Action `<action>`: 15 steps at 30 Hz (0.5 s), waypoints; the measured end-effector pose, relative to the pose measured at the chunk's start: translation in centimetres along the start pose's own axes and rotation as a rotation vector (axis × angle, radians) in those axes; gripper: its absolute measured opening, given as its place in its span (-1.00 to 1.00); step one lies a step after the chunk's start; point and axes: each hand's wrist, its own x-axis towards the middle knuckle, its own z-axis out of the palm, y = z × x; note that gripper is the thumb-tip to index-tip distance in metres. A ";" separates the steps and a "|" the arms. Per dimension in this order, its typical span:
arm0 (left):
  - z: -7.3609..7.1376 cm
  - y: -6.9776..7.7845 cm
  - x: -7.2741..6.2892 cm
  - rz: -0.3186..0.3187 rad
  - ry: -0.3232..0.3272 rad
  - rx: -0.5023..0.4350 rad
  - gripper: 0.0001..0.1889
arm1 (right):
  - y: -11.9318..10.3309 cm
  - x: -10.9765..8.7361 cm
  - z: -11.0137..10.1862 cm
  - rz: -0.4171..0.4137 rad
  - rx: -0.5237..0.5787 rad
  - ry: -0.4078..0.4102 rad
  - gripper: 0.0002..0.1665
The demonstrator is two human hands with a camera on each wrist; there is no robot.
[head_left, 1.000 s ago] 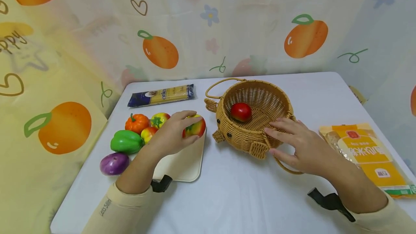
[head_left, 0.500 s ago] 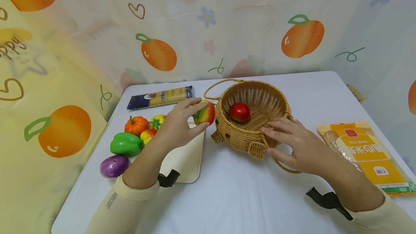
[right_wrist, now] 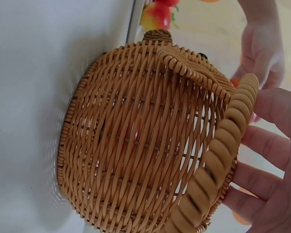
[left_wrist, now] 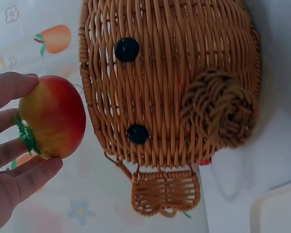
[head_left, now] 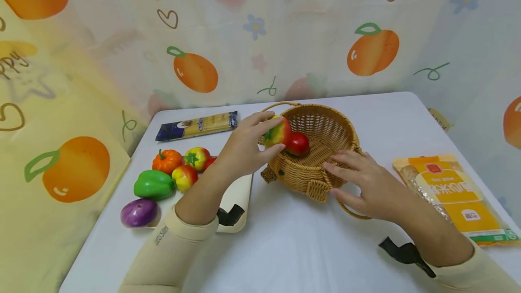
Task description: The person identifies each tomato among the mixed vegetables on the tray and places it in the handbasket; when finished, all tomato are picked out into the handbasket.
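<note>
Head view: the left hand (head_left: pixel 249 146) holds a red-and-yellow fruit (head_left: pixel 280 131) at the near-left rim of the basket (head_left: pixel 297 176), beside the line of a red fruit (head_left: pixel 298 144) lying inside. Thumb and fingers are clamped on the held fruit. The right hand (head_left: pixel 366 186) lies at the opposite side of the rim, its fingers apart and nearly straight. Likely faults: release too soon drops the fruit outside the wall, onto the table (head_left: pixel 285 248); release too high sends it knocking against the red fruit (both look smooth and round, and so apt to roll).

Left wrist view: the fruit sits between the tips of thumb and fingers, its green leaves (left_wrist: pixel 26 136) turned toward the palm. It is just beside the rim; whether they touch cannot be told. A fingertip hold on so glossy a skin could slip, and a bump against the rim would probably be the cause.

Right wrist view: the handle (right_wrist: pixel 218 150) rises in front of the right hand, whose fingers rest along the rim (how firmly they press cannot be told). Were that contact light, a knock from the fruit could slide or tip the basket; fingers lifted carelessly could snag the handle.
</note>
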 end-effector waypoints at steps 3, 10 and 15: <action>0.7 0.4 0.6 0.033 -0.009 -0.005 -0.40 | 0.1 -0.1 0.1 -0.007 0.003 0.005 -0.30; 3.0 1.0 1.8 0.082 -0.063 0.041 -0.41 | 0.2 -0.3 0.3 -0.004 0.004 0.012 -0.32; 4.1 1.0 1.9 0.088 -0.097 0.092 -0.42 | 0.1 -0.3 0.3 -0.007 0.005 0.016 -0.32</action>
